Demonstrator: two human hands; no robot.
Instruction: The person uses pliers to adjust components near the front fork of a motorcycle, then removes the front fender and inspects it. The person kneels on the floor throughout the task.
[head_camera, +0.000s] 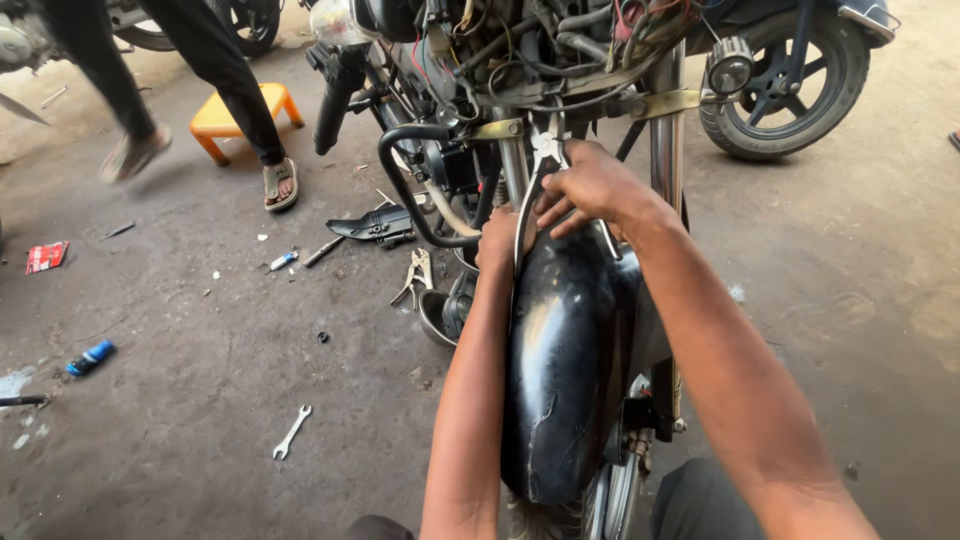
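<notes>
Motorcycle (560, 90) fills our view, its black mudguard (565, 370) running down between our arms. Our right hand (595, 190) is clamped around pliers (545, 150) at the fork; our left hand (497, 240) presses the mudguard's top edge. Small wrench (291, 433) lies on the ground.

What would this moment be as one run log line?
right hand: grips pliers at fork top | left hand: on black front mudguard edge | ground: spanner, loose pliers
</notes>
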